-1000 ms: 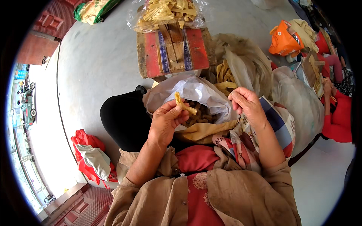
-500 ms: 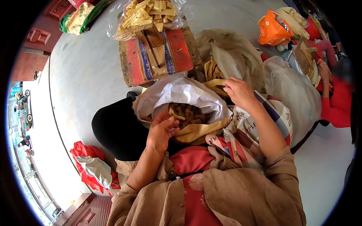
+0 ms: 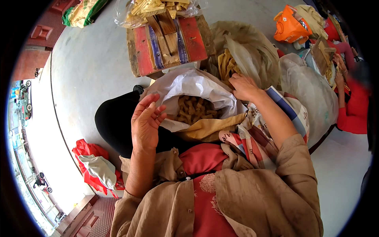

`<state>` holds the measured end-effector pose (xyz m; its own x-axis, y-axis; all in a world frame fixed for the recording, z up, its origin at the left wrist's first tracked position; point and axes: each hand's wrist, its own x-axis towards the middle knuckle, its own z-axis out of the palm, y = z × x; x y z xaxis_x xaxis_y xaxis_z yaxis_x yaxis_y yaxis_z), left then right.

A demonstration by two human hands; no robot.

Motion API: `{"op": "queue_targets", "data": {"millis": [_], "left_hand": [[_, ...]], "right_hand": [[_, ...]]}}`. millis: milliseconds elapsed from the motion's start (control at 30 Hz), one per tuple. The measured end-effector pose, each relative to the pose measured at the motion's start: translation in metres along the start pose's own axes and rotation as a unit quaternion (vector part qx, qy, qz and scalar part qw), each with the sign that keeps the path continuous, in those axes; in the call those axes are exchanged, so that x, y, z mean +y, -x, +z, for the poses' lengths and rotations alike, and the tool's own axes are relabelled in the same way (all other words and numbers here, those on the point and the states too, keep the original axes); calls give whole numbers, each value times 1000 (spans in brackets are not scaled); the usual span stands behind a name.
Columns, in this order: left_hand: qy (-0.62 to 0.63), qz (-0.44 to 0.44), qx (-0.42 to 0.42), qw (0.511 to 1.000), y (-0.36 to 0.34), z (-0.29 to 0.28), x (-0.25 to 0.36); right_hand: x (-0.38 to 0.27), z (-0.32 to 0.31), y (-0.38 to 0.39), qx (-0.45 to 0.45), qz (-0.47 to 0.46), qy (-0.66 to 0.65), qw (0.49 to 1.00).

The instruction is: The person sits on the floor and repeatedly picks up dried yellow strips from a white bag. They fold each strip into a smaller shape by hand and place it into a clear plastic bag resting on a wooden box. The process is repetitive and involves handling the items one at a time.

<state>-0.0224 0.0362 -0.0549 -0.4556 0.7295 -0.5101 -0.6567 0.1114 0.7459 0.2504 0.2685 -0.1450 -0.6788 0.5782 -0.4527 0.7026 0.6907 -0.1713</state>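
My left hand is raised beside the left rim of a white woven sack, its fingers loosely bent and apart, with nothing visible in them. Inside the sack lie many small brownish-yellow pieces that look knotted. My right hand is at the mouth of a cloudy plastic bag, against yellow flat strips. Its fingers are curled together, and whatever is between them is hidden. A wooden block with a slot stands on a red wooden stool beyond the sack.
Yellow pieces fill a clear bag behind the block. A checked cloth lies by my right forearm. Red and white bags rest on the floor at left. An orange bag and a person in red are at right.
My left hand has lifted out of the sack's mouth and moved left. My right hand has shifted slightly, its fingers lower against the strips. The view has tilted a little.
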Motion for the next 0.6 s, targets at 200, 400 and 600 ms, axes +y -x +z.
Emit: {"op": "queue_targets", "data": {"millis": [200, 400, 600], "left_hand": [[3, -35, -21, 999, 11, 9, -9], [7, -45, -32, 998, 14, -1, -7], [11, -50, -58, 997, 16, -3, -5]], "right_hand": [[13, 26, -18, -39, 127, 29, 991], [7, 32, -2, -70, 48, 15, 996], [20, 38, -3, -46, 80, -95, 991]]}}
